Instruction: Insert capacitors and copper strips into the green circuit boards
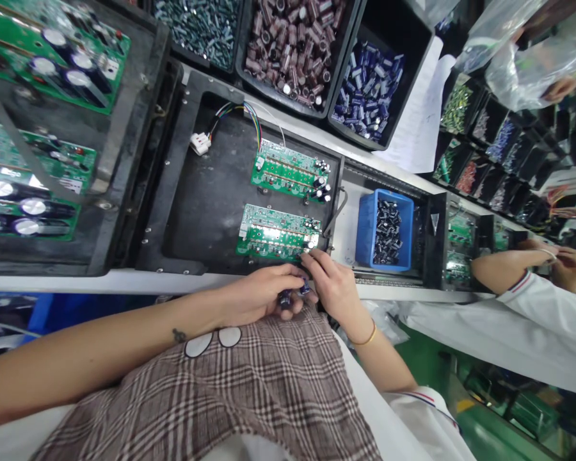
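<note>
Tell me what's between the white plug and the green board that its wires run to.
In the head view, coloured wires arch from the white plug to the green board; below that arch lies the black tray's floor.

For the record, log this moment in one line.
left hand: holds dark parts; right hand: at edge of nearer board; blue bin: more parts

Two circuit boards [269, 221] lie in a tray [206, 198], left of a bin [366, 234], before three part boxes [388, 38].
</note>
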`<act>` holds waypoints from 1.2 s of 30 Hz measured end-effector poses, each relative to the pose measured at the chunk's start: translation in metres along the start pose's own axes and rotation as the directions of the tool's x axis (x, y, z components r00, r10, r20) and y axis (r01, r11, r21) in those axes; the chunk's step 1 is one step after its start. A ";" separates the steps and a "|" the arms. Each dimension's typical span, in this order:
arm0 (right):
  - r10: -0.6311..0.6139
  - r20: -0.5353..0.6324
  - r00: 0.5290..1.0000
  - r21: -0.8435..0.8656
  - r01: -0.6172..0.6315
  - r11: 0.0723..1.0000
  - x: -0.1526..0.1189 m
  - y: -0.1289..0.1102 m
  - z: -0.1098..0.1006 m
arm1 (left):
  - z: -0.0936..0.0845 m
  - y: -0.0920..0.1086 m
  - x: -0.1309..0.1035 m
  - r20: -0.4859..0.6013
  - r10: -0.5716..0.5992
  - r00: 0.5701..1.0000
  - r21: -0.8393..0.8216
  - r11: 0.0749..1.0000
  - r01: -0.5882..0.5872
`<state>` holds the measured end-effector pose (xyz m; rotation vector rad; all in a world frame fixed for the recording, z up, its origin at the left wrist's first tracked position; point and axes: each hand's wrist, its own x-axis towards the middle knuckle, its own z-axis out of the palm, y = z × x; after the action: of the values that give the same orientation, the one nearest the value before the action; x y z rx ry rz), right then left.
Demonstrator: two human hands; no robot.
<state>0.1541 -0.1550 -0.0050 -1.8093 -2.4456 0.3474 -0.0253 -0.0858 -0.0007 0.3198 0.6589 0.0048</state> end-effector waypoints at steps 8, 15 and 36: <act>0.223 -0.178 0.958 0.213 -0.184 0.960 -0.012 -0.021 -0.030 | 0.005 0.001 0.004 0.017 -0.036 0.999 -0.051 0.998 0.037; 0.235 -0.213 0.948 0.030 -0.234 0.972 0.009 0.011 -0.001 | 0.006 -0.002 0.001 -0.011 -0.018 1.000 -0.074 0.997 0.017; 0.114 -0.090 0.989 -0.073 -0.121 0.990 0.012 0.022 0.001 | 0.015 0.010 -0.002 -0.110 0.047 0.993 0.049 0.998 -0.042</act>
<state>0.1707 -0.1377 -0.0121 -1.9614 -2.3331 0.1803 -0.0174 -0.0804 0.0147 0.3811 0.7629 0.0504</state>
